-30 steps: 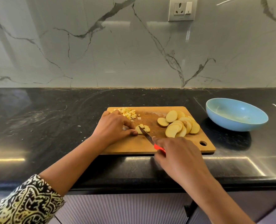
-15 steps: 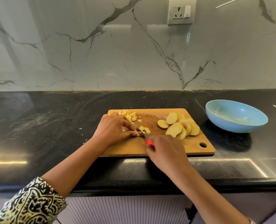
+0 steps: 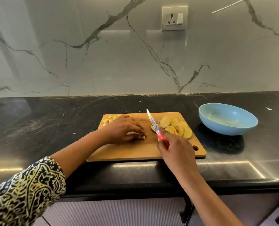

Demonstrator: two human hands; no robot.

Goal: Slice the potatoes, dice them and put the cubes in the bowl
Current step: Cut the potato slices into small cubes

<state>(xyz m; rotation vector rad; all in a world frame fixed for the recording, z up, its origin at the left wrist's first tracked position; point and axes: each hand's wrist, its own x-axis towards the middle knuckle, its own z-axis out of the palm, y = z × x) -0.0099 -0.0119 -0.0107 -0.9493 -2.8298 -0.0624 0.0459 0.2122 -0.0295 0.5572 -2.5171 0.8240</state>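
A wooden cutting board [image 3: 135, 150] lies on the black counter. Round potato slices [image 3: 176, 127] are piled on its right half. A small heap of potato cubes [image 3: 110, 119] sits at its far left corner, partly hidden by my left hand [image 3: 124, 130]. That hand lies palm down on the board with fingers curled over freshly cut pieces [image 3: 142, 137]. My right hand [image 3: 176, 150] grips the red handle of a knife [image 3: 153, 123], whose blade is lifted and points away from me, above the board. A light blue bowl [image 3: 227, 119] stands to the right of the board.
The black counter [image 3: 37, 128] runs left and right, with a marble wall behind it holding a socket [image 3: 174, 17]. A few small crumbs lie on the counter left of the board. The counter's front edge is close below the board.
The knife has come up off the cut pieces; its blade now points up and away. My left hand has slid over the cut pieces and covers them.
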